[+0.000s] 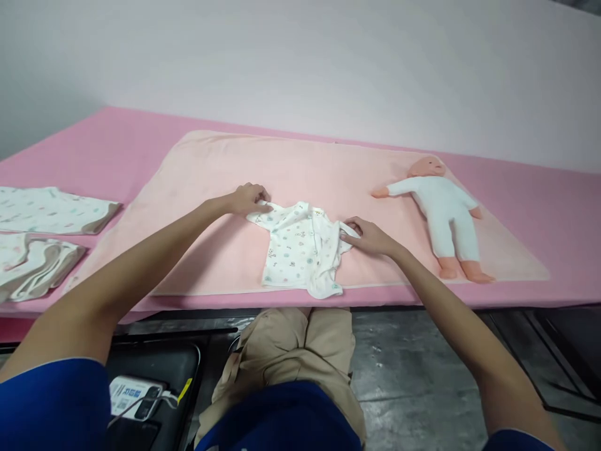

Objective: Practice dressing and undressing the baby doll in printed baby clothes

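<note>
A small white baby shirt (292,247) with a scattered print lies on the pale peach blanket (201,181), near the table's front edge. Its left half is spread flat, while the right half is bunched and folded over itself. My left hand (248,200) pinches the end of the left sleeve between thumb and fingers. On the other side, my right hand (369,237) has its fingers closed on the right sleeve, which is slightly lifted and twisted. Part of each sleeve end is hidden by the fingers.
A baby doll (444,207) in a white suit lies face up at the right of the blanket. Printed baby clothes (51,210) and a folded pile (40,266) lie at the left on the pink cover (126,141). Below, a black chair (181,363) holds a power bank (134,394).
</note>
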`<state>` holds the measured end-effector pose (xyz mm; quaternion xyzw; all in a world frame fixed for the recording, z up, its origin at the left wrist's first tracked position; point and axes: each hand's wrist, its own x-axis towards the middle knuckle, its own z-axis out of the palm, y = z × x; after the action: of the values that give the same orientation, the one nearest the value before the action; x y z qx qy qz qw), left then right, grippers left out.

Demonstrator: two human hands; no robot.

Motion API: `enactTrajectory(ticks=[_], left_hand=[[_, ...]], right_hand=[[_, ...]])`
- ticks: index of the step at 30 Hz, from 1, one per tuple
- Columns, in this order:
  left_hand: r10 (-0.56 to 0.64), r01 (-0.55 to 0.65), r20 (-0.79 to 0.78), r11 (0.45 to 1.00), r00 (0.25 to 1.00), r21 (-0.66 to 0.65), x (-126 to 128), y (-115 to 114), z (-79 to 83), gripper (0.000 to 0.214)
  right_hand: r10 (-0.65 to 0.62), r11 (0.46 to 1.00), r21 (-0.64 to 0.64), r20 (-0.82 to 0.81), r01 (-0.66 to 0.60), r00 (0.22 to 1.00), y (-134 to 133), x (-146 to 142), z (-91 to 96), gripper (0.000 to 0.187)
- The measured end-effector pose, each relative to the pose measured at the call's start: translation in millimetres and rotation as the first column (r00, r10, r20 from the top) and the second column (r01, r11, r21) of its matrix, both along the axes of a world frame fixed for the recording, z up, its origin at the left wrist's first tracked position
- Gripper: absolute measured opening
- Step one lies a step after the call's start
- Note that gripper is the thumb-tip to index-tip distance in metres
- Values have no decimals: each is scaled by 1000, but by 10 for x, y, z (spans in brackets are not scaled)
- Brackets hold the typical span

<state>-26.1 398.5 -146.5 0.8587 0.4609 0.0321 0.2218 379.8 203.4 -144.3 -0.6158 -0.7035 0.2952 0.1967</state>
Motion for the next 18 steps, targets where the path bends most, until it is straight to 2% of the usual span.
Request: enactTrajectory(ticks=[2,4,6,8,10,11,13,14,16,18], left_hand=[[-15,14,-14,995,1000,-97,3,61,64,65],[4,1,32,985,999,-170,-83,53,140,62],[79,-58,105,979,991,-194,-223,16,183,60],[168,-136,152,970,974,-203,-354,-24,171,61],[224,-182,186,959,957,-218,-412,-53,114,63],[235,-189,211,958,949,-215,-403,-60,81,64],[213,-171,262,970,941,-175,-306,-55,27,65],[183,-147,273,978,944,-146,-224,-43,14,65],[101,-81,234,992,967,-93,-11,-2,19,66],[31,-22,135,997,990,-70,235,59,52,68]], right_hand=[[-8,997,-71,-90,2,996,80,-1,39,48],[-100,993,-86,-275,80,956,81,79,79,44],[-242,970,-135,-459,202,855,20,238,92,42],[-381,924,-236,-498,302,779,-58,425,73,41],[-476,876,-298,-397,380,785,-106,568,36,43],[-499,862,-283,-320,421,805,-110,603,15,46],[-494,868,-135,-150,477,856,-69,582,-21,57],[-463,886,-22,-62,462,884,-23,530,-34,63],[-353,928,165,101,334,930,122,372,-44,66],[-231,963,185,201,195,952,328,193,-27,60]])
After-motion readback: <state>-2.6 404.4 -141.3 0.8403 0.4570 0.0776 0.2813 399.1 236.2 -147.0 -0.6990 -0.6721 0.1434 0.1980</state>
